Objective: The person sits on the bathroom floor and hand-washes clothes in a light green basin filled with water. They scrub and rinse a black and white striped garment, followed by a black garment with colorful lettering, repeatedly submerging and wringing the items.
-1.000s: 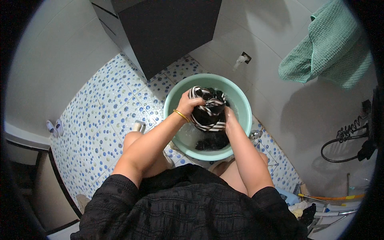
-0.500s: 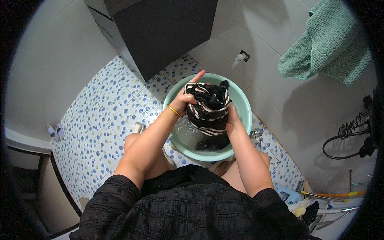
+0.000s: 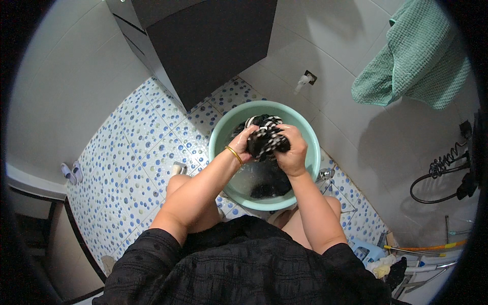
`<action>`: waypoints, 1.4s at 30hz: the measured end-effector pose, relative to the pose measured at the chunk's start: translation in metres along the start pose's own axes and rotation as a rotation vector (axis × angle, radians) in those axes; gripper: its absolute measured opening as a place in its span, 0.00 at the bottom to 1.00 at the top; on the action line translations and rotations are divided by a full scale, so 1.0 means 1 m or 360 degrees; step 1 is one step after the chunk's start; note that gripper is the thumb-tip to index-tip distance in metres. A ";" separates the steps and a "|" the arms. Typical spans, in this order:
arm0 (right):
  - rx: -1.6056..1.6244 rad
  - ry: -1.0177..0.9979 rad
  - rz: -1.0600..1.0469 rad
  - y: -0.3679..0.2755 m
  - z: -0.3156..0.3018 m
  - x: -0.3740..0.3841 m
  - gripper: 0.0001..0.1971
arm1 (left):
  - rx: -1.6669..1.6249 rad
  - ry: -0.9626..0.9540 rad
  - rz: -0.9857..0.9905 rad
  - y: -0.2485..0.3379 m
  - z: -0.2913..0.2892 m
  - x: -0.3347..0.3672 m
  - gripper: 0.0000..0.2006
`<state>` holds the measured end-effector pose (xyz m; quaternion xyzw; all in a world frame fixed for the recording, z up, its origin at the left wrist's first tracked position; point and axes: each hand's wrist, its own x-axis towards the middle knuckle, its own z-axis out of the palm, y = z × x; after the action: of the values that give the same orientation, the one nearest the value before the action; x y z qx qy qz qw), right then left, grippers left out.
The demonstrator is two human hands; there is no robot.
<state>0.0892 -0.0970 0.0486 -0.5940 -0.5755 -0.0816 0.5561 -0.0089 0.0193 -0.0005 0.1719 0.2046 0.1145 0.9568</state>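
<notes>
A black garment with whitish stripes (image 3: 265, 147) is bunched into a tight wad over a round mint-green basin (image 3: 264, 204). My left hand (image 3: 244, 144), with a gold bangle on its wrist, grips the wad from the left. From the right, my right hand (image 3: 294, 152) has its fingers curled over the same cloth. Part of the garment hangs toward the far side of the basin. Below the hands, cloudy water holds another dark piece of cloth (image 3: 272, 189), mostly sunk.
Past the basin stands a dark cabinet (image 3: 208, 46). A wall tap (image 3: 305, 80) and a hanging green towel (image 3: 414, 61) are on the right, with a coiled black cord (image 3: 441, 166) below. A blue container (image 3: 368, 251) sits at lower right. Slippers (image 3: 71, 173) lie at far left on the tiled floor.
The garment was held wide and loosely gathered; now it is squeezed into a smaller wad. My right hand has moved up from its side to close over it.
</notes>
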 end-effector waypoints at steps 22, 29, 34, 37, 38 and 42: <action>0.1572 0.1010 0.1469 0.032 -0.006 -0.003 0.19 | 0.0642 -0.0185 0.0326 0.014 0.027 -0.014 0.33; 0.0508 0.0233 0.0680 0.001 -0.012 0.014 0.09 | -0.0161 -0.0336 -0.0281 0.011 0.032 -0.021 0.35; 0.0421 -0.0316 0.0251 -0.015 -0.017 0.022 0.25 | -0.0362 -0.0172 0.0050 0.007 0.021 -0.004 0.20; 0.0052 -0.0694 -0.0010 -0.043 -0.021 0.025 0.47 | -0.0347 -0.0158 0.0006 0.008 0.027 -0.008 0.19; -0.0066 -0.0754 -0.0056 -0.044 -0.020 0.021 0.50 | -0.0339 -0.0177 0.0023 0.007 0.031 -0.011 0.19; -0.0362 -0.0625 -0.0175 -0.038 -0.010 0.007 0.43 | -0.0451 -0.0279 0.0035 -0.005 0.036 -0.008 0.18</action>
<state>0.0675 -0.1106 0.0787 -0.6252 -0.6913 -0.0588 0.3575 0.0004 0.0023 0.0308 0.0467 0.1003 0.1371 0.9844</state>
